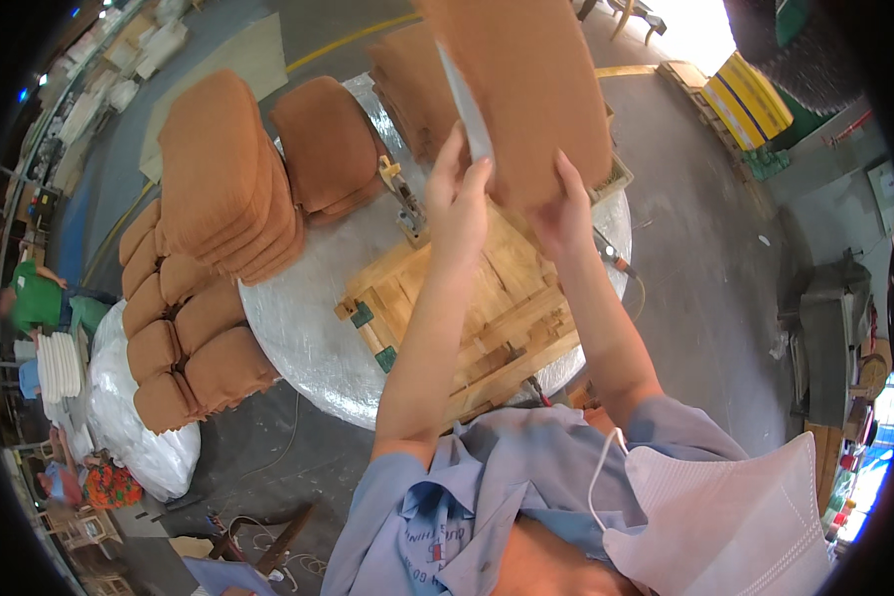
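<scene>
Grey concrete floor (pixel 705 258) fills the room, marked by a yellow line at the upper middle of the frame, and on it stands a round table (pixel 298 328) wrapped in silvery sheeting at the centre. On the table's near side sits one pale wooden frame (pixel 487 308) of slats with green corner clamps. One brown upholstered seat pad (pixel 536 89) is lifted above it at the upper centre, its top edge cut off by the frame. The left hand (pixel 459 204) grips the pad's left edge, with its pale underside showing, fingers closed on it; the right hand (pixel 564 214) clasps the lower right edge. Three stacks of matching brown cushions (pixel 223 174) rest on the table's far part, the third half hidden behind the held pad; how many lie in each is hard to count. Two rows of more cushions (pixel 184 343) lie at centre left on a clear plastic bundle (pixel 134 427). A yellow crate (pixel 755 99) sits at upper right. One person in a green top (pixel 35 303) stands at the left rim, blurred. A power tool (pixel 407 204) lies on the table beside the frame.
</scene>
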The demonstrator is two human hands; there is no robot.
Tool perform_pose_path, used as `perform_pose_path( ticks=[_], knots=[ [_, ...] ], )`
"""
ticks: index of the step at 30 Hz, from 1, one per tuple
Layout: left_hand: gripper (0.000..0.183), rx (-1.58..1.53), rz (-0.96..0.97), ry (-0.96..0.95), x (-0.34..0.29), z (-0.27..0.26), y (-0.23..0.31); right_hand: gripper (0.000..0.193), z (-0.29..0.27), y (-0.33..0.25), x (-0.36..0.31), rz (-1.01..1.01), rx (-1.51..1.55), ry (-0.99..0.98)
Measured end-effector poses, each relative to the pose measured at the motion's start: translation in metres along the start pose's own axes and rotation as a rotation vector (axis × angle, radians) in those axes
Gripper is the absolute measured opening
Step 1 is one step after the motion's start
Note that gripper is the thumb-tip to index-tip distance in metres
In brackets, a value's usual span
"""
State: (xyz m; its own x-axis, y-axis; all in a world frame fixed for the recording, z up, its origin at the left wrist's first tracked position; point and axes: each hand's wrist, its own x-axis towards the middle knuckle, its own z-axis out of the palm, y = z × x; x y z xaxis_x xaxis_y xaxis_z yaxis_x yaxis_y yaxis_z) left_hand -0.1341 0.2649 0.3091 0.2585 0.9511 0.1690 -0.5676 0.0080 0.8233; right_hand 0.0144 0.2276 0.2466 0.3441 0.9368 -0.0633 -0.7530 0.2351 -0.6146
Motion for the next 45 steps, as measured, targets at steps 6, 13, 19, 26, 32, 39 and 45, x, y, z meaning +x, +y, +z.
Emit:
perform_pose_path(
  ticks=[6,13,19,26,32,39,45],
  knots=[
    [0.038,0.400,-0.181,0.184,-0.084,-0.112,-0.088,0.067,0.034,0.055,0.190,0.051,-0.052,0.124],
    [0.026,0.733,-0.442,0.404,-0.241,-0.178,-0.109,0.078,-0.014,0.111,0.246,0.167,-0.186,0.274],
    [0.049,1.428,-0.054,0.606,-0.239,-0.263,-0.084,0.051,-0.034,0.141,0.075,0.208,-0.165,0.295],
    [0.090,1.604,-0.357,0.657,-0.167,-0.306,-0.120,0.038,0.013,0.227,-0.049,0.618,-0.447,0.093],
    [0.094,1.548,-0.479,0.592,-0.162,-0.306,-0.118,0.079,0.050,0.320,0.118,0.676,-0.294,0.070],
    [0.093,1.581,-0.500,0.601,-0.159,-0.311,-0.124,0.088,0.072,0.362,0.189,0.568,-0.145,0.286],
    [0.093,1.558,-0.496,0.593,-0.163,-0.311,-0.124,0.071,0.135,0.353,0.190,0.433,0.007,0.203]
  ],
)
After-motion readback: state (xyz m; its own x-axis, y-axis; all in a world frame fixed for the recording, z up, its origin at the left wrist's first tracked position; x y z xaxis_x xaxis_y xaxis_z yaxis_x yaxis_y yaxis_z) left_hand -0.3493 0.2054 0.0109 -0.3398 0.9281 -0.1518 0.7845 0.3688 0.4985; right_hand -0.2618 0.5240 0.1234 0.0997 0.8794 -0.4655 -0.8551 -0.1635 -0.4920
